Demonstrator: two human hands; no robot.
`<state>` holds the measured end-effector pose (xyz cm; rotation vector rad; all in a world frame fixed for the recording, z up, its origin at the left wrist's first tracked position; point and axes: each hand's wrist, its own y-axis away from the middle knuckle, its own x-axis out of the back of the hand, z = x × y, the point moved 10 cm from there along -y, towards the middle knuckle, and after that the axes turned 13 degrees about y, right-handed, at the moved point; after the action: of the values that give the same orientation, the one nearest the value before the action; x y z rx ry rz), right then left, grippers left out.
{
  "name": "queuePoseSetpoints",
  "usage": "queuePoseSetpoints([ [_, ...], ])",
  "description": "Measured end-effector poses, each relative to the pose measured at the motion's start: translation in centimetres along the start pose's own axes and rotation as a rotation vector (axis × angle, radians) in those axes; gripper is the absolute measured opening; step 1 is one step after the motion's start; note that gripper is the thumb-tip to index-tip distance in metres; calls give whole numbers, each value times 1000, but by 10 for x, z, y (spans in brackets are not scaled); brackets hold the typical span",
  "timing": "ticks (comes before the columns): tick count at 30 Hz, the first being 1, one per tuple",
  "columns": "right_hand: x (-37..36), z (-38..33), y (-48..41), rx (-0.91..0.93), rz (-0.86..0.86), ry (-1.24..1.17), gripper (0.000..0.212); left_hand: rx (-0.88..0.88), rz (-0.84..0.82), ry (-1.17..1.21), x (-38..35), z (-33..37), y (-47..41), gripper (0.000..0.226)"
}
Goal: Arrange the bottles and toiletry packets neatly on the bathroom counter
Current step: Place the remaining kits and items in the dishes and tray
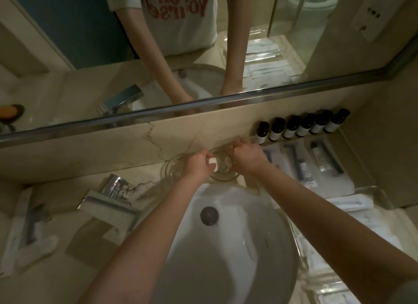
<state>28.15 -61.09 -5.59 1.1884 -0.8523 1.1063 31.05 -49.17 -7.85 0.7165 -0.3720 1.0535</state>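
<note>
Behind the sink (226, 254), the left hand (199, 164) is pinching a small white packet (213, 162) and the right hand (246, 155) is curling round a second packet (228, 161). Both are looking light and crinkly, best held by their edges.

Left hand (199, 165) and right hand (245, 155) over clear glass dishes (173, 169) behind sink (237, 247); left pinches small white item (213, 161); right curled just beside it, contents unclear; six dark bottles (300, 127) in row along backsplash; toiletry packets (316, 165) flat beside them.
</note>
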Motion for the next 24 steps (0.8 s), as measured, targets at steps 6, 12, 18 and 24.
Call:
queuePoseSetpoints([
  [6, 0, -2, 2, 10, 26, -33, 44, -70, 1, -211, -8, 4, 2, 43],
  [12, 2, 1, 9, 20, 33, -48, 38, -95, -19, -171, -16, 4, 3, 51],
  [18, 4, 2, 8, 28, 17, -67, 41, -116, 5, -191, -14, 6, 2, 48],
  [24, 8, 7, 19, -3, 64, -96, 47, -110, 30, -236, -3, 9, 10, 52],
])
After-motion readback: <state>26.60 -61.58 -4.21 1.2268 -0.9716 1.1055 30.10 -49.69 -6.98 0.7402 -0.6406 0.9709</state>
